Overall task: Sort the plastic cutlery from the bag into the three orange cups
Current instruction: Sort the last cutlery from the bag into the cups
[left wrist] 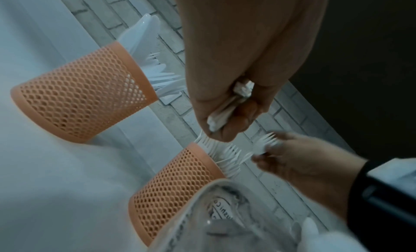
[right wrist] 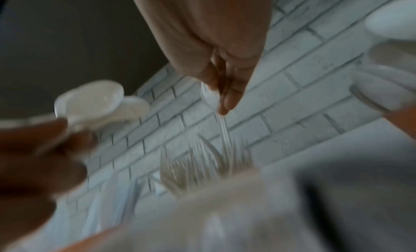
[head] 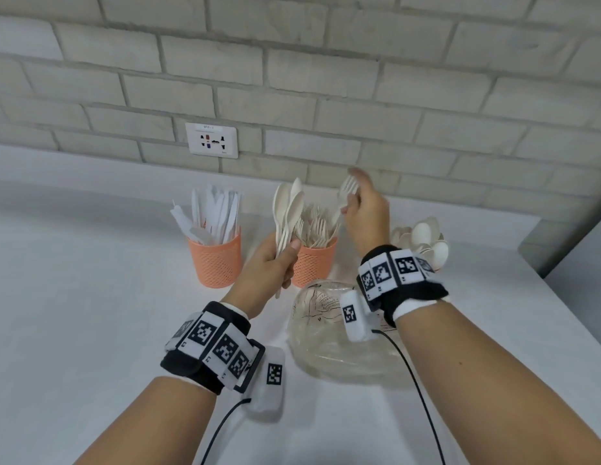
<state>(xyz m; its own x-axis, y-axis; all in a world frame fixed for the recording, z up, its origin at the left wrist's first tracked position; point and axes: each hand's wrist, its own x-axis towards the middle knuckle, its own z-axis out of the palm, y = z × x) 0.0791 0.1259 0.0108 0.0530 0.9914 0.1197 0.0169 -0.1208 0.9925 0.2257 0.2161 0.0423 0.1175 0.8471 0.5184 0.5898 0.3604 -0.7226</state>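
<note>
white fork (head: 348,191) pinched in r hand (head: 366,216), tines up.

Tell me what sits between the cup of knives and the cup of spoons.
The cup of forks sits between the cup of knives and the cup of spoons, with the left hand in front; the head view shows it.

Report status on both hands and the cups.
Left hand grips spoons. Right hand pinches fork above fork cup. Nothing blocking.

Head downward; wrists close, fingerward.
</note>
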